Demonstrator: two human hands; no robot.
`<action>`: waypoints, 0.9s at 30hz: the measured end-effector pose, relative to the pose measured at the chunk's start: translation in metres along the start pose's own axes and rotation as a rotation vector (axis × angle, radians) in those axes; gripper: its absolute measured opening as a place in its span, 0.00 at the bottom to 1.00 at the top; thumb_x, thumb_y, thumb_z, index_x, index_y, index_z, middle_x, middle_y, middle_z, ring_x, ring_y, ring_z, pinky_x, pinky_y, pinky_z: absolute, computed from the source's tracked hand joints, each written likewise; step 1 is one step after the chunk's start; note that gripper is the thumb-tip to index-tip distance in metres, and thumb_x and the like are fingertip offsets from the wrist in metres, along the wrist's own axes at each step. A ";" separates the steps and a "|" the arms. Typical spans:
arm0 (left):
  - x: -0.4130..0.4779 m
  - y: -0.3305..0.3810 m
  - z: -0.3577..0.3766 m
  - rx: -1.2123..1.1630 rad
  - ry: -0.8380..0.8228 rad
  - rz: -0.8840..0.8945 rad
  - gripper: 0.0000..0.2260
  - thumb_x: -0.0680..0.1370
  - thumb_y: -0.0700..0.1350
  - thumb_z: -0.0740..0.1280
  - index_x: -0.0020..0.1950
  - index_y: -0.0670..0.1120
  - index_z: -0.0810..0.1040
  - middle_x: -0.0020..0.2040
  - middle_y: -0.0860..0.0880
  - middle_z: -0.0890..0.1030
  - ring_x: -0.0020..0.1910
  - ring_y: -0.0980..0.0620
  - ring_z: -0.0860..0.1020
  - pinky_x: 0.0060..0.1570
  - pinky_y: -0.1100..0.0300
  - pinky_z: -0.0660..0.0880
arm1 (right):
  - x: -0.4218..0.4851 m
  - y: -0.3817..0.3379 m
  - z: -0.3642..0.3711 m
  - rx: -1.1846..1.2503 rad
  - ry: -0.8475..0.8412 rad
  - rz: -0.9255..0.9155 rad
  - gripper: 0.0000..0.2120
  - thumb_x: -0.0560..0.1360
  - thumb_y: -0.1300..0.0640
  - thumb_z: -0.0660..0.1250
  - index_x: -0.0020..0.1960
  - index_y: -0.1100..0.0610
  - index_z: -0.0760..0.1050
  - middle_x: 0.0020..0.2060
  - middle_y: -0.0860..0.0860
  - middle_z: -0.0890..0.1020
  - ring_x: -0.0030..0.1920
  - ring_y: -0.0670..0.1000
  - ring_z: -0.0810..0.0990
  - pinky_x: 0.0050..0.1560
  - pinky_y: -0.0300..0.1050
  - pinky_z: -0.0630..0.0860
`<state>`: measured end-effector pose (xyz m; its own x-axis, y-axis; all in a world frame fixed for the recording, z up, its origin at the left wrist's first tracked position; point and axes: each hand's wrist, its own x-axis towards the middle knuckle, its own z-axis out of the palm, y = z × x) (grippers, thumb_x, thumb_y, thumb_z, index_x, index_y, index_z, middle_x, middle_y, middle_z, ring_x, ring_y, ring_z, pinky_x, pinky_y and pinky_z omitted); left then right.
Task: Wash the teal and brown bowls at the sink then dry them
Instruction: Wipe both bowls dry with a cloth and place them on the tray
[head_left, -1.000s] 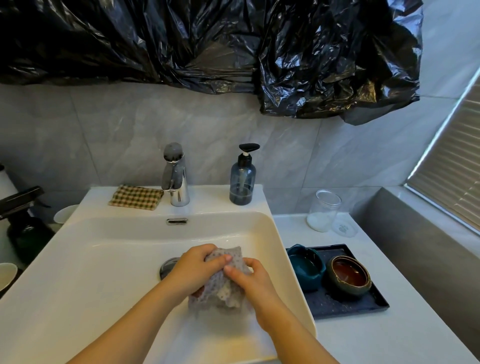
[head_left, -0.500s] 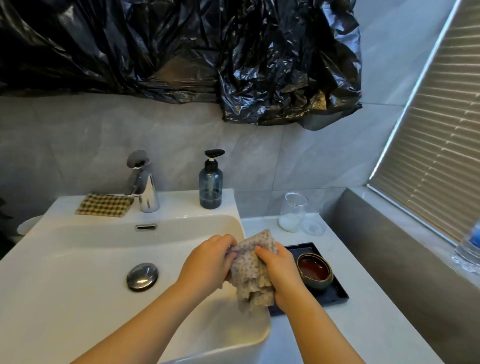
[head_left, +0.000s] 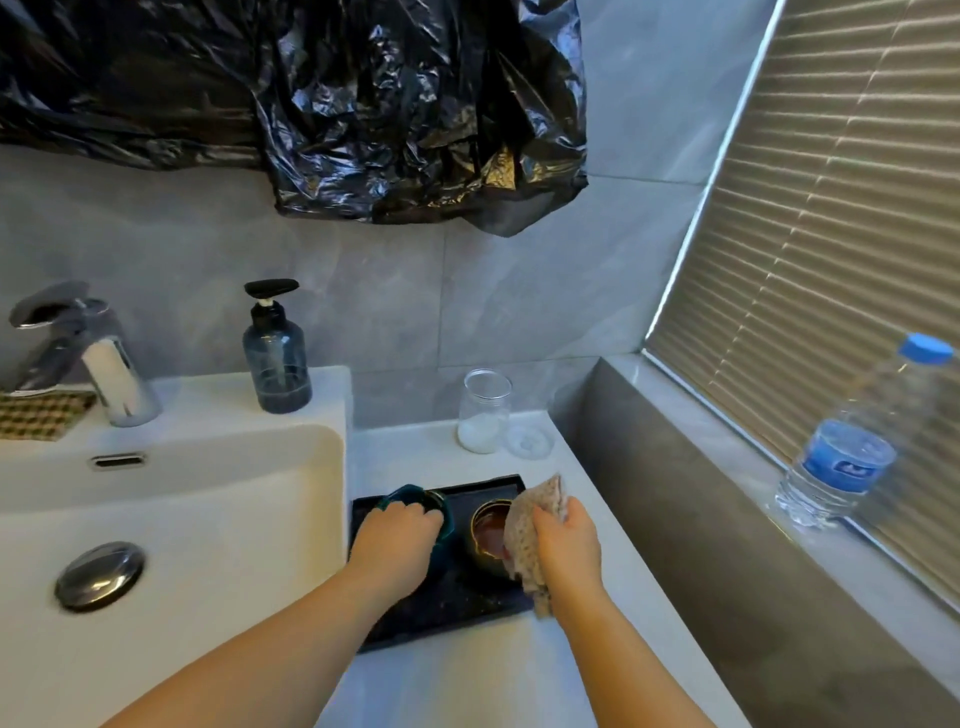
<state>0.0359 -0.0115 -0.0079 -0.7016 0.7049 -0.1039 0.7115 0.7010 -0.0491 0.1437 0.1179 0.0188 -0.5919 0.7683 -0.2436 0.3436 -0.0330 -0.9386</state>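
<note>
On the tray, left hand grasping teal bowl, right hand clutching cloth

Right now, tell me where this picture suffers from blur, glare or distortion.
Head view: the water bottle at the right edge is smeared by motion blur; the wide lens bends the window blind and stretches the faucet; daylight glares along the blind's edge and glints on the black plastic sheet; both hands stay fairly sharp.
</note>
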 end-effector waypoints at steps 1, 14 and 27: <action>0.004 0.001 0.006 0.026 -0.033 -0.031 0.13 0.78 0.40 0.58 0.61 0.46 0.71 0.61 0.45 0.76 0.60 0.44 0.72 0.55 0.51 0.69 | 0.005 0.004 0.000 -0.017 -0.018 0.015 0.06 0.80 0.55 0.56 0.45 0.50 0.68 0.41 0.50 0.75 0.43 0.51 0.75 0.47 0.46 0.74; 0.021 0.008 0.025 -0.027 -0.126 -0.119 0.09 0.79 0.42 0.59 0.58 0.47 0.72 0.57 0.48 0.79 0.58 0.46 0.76 0.67 0.45 0.58 | 0.032 0.018 0.018 -0.047 -0.155 0.059 0.10 0.79 0.55 0.58 0.38 0.48 0.67 0.36 0.46 0.74 0.38 0.47 0.73 0.50 0.48 0.75; -0.025 -0.018 -0.054 -1.006 0.371 -0.212 0.03 0.80 0.45 0.61 0.52 0.47 0.71 0.47 0.50 0.77 0.44 0.52 0.76 0.38 0.66 0.70 | -0.014 -0.029 0.046 0.134 -0.134 -0.131 0.08 0.78 0.56 0.60 0.41 0.48 0.72 0.43 0.49 0.80 0.46 0.49 0.79 0.51 0.51 0.78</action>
<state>0.0389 -0.0360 0.0494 -0.8942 0.4299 0.1248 0.3362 0.4609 0.8213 0.1088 0.0790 0.0383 -0.7197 0.6802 -0.1393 0.1628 -0.0296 -0.9862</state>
